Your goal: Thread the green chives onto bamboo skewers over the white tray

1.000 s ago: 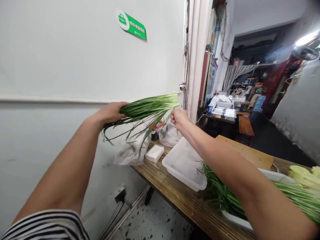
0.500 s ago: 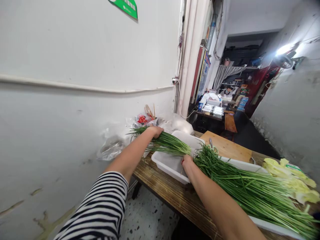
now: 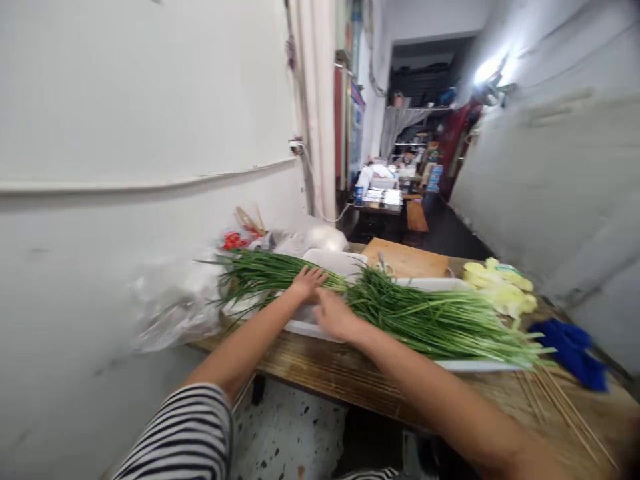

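Note:
A bunch of garlic chives [image 3: 273, 268] lies across the left white tray [image 3: 305, 329], its leaf tips hanging over the left end. My left hand [image 3: 309, 283] rests flat on the bunch towards its pale stem end, fingers spread. My right hand [image 3: 334, 315] is right beside it at the near side of the stems, fingers curled. What those fingers hold, if anything, is hidden and blurred. A larger heap of garlic chives [image 3: 430, 313] fills the right white tray [image 3: 475, 365], just right of my right hand.
Behind the trays are a wooden board [image 3: 407, 257] and scissors [image 3: 385, 265]. Pale cabbage leaves [image 3: 505, 290], a blue cloth [image 3: 573, 353] and several wooden skewers [image 3: 570, 410] lie at the right of the wooden table [image 3: 300, 363]. Clear plastic bags [image 3: 173, 313] are at the left.
The view has swung right, showing the cloth and skewers. My left hand has moved from the middle of the bunch towards its stem end and opened flat, close to my right hand.

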`<act>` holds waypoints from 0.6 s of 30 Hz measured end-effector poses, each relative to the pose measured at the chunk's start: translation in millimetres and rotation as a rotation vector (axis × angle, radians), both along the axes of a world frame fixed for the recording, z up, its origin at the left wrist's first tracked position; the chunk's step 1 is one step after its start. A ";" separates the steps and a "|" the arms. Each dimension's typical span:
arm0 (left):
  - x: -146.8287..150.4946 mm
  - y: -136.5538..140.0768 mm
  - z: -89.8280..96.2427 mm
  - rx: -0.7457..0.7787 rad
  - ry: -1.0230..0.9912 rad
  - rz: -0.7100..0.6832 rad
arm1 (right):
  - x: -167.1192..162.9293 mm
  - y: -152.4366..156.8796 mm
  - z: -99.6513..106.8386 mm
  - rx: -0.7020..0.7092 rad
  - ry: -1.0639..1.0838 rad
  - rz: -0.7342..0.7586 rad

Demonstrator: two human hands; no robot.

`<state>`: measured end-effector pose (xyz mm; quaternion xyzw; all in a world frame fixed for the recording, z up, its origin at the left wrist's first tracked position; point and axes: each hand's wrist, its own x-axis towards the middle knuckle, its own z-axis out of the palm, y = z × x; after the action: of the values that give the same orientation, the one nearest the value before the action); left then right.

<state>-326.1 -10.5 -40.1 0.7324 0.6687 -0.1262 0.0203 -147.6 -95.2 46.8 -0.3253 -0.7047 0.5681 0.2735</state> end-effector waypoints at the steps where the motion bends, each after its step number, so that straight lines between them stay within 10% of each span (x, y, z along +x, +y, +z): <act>1: -1.4 -1.2 3.0 0.054 0.024 -0.015 | 21.0 -16.9 6.7 0.086 0.000 0.109; 3: -1.9 -3.8 16.9 0.079 0.062 -0.051 | 68.9 -50.2 14.9 0.339 -0.004 0.382; 5: 3.4 -8.9 40.7 0.125 0.098 -0.038 | 122.0 -74.0 10.8 0.454 -0.016 0.334; 12: 126.1 -38.7 130.3 0.452 0.134 -0.073 | 319.7 -35.9 -92.0 0.477 -0.293 -0.888; 18: 285.7 0.8 87.0 0.379 -0.209 -0.369 | 388.1 18.1 -145.9 0.389 -1.072 -0.988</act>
<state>-40.4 -9.7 46.9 0.8415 0.5301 0.0757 -0.0717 240.5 -77.1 -99.1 -0.7811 -0.6011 0.0088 0.1686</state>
